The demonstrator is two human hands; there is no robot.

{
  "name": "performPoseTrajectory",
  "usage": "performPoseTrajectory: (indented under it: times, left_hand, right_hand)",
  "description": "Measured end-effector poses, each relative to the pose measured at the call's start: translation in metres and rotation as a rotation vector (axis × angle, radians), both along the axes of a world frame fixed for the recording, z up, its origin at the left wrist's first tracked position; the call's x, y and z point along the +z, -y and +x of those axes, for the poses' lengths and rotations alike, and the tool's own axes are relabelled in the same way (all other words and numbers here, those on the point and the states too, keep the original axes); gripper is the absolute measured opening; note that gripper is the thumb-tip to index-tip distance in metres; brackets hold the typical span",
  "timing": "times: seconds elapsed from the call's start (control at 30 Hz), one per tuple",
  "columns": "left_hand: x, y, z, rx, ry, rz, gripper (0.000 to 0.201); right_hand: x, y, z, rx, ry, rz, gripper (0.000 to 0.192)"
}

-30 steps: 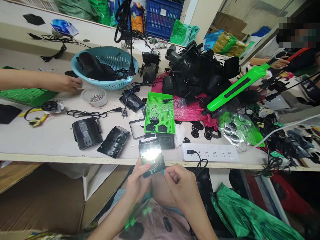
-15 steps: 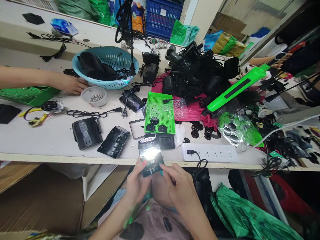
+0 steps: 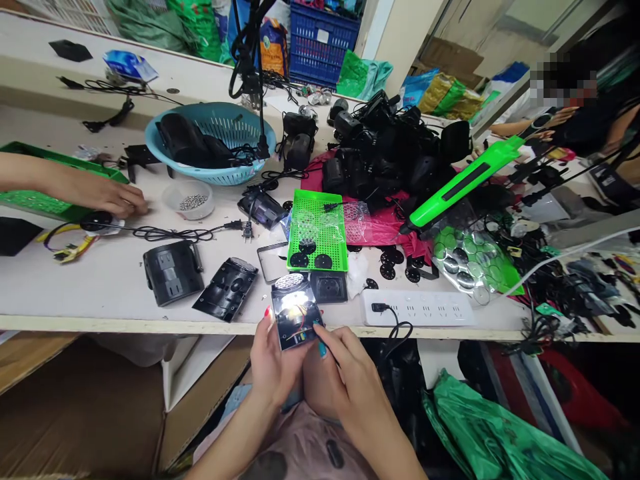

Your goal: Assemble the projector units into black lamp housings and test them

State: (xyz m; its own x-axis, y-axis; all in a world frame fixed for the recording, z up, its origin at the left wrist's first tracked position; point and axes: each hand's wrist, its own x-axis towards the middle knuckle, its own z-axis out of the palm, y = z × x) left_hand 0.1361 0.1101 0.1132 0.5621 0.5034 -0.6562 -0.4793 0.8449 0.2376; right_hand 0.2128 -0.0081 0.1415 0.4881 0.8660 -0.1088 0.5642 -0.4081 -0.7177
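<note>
Just in front of the bench edge, my left hand [image 3: 269, 365] cradles an open black plastic housing [image 3: 290, 333] from below and the left side. The housing has a round perforated grille at its far end, a bright reflection in the middle and thin red and yellow wires inside. At its lower right edge, the bent index finger and thumb of my right hand [image 3: 353, 370] close on the housing. Whether they also pinch a wire is too small to tell. On the bench lie a similar open shell [image 3: 227, 290] and a black rounded casing [image 3: 173, 272].
A co-worker's hand [image 3: 117, 193] reaches in at left. Behind the housing are a green perforated tray [image 3: 341, 233] and a black square part [image 3: 329, 287]. A white power strip [image 3: 420, 308] lies right, a blue basket [image 3: 235, 175] and a screw bowl [image 3: 205, 210] left. Black casings [image 3: 395, 153] are heaped behind.
The housing has tilted, so its grille and wires show more clearly and the glare is smaller. The co-worker's hand has moved left and nearer, away from the screw bowl.
</note>
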Motion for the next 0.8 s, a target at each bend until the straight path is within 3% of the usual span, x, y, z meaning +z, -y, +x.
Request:
performPoseTrajectory:
  times: [0.33, 0.5, 0.63, 0.8]
  left_hand:
    - [0.005, -0.007, 0.002, -0.045, -0.006, -0.04, 0.034]
    - [0.022, -0.011, 0.028, -0.022, 0.037, 0.054, 0.033]
    - [0.036, -0.013, 0.055, -0.051, 0.029, 0.117, 0.033]
    - [0.032, -0.014, 0.073, -0.202, 0.063, 0.263, 0.038]
  right_hand:
    - [-0.016, -0.001, 0.009, 0.006, 0.023, 0.071, 0.041]
    - [0.013, -0.006, 0.029, -0.064, -0.149, 0.139, 0.04]
    - [0.035, -0.009, 0.054, -0.17, -0.135, 0.213, 0.034]
    - [0.052, -0.007, 0.073, -0.224, -0.037, 0.246, 0.032]
